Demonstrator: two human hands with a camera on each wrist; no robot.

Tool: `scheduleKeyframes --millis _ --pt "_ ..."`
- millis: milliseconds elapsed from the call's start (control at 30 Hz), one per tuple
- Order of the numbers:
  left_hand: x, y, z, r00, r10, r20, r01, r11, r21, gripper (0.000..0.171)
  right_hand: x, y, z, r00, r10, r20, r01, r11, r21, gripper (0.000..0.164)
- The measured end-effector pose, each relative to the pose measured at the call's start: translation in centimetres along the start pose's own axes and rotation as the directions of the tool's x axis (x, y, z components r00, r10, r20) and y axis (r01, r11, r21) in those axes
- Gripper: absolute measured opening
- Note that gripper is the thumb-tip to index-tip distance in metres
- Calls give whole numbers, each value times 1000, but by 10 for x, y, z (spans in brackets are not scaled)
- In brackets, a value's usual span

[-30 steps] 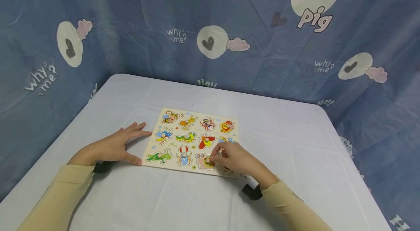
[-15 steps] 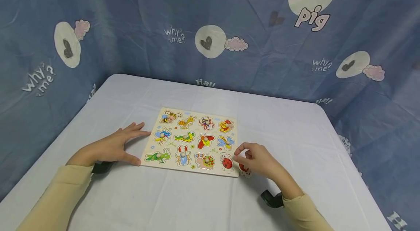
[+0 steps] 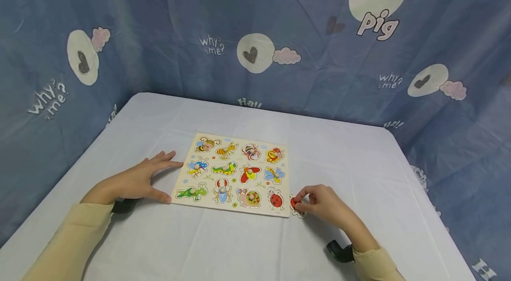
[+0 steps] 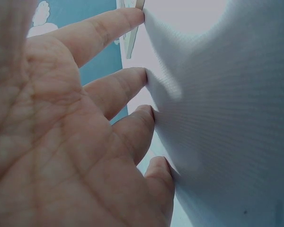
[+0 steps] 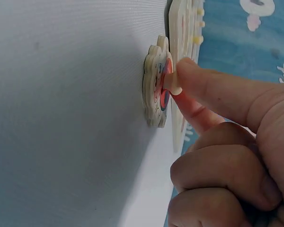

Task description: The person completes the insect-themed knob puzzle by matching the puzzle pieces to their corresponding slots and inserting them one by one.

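A wooden peg puzzle board (image 3: 229,212) with insect pieces lies on the white table. Along its left edge, my left hand (image 3: 137,179) rests with fingers spread, thumb and index fingertip touching the board; the left wrist view shows the fingertips on the cloth. Just off the board's lower right corner lies a ladybug puzzle piece (image 5: 156,87). My right hand (image 3: 325,204) pinches its wooden knob (image 5: 173,83) between thumb and index finger, the other fingers curled in. On the board, the lower right ladybug recess (image 3: 275,199) shows its printed picture and no knob.
Other knobbed pieces, among them a snail piece (image 3: 249,197) and a beetle piece (image 3: 222,191), sit in the board. A blue patterned curtain (image 3: 319,81) hangs behind the white-clothed table (image 3: 343,152).
My right hand has moved from over the snail piece, rightward off the board, down to the ladybug piece and now pinches its knob. My left hand has stayed at the board's left edge.
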State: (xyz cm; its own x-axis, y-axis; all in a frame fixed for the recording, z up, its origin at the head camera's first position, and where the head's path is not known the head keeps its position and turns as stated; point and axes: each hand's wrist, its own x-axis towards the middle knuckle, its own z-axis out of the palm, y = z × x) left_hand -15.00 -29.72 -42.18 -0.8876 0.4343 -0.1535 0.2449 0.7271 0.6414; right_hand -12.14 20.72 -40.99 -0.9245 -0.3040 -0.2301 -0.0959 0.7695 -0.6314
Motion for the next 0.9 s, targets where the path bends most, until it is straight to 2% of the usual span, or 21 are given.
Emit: scheduleKeyframes --millis 200,367,567,900 --pt "0 0 0 1000 -1 -4 1 1000 0 102 -2 3 0 999 -43 20 43 999 -12 8" --pt "-1 1 1 1000 -6 -5 6 1000 -3 102 -4 5 -1 997 -79 22 80 995 -60 6" --pt "0 0 1 1000 -6 -6 6 1000 1 102 -5 7 -3 999 -40 -17 38 996 -84 6" --pt "0 -1 1 1000 1 -10 -1 1000 1 102 -6 16 -9 996 44 -82 -48 998 -42 9"
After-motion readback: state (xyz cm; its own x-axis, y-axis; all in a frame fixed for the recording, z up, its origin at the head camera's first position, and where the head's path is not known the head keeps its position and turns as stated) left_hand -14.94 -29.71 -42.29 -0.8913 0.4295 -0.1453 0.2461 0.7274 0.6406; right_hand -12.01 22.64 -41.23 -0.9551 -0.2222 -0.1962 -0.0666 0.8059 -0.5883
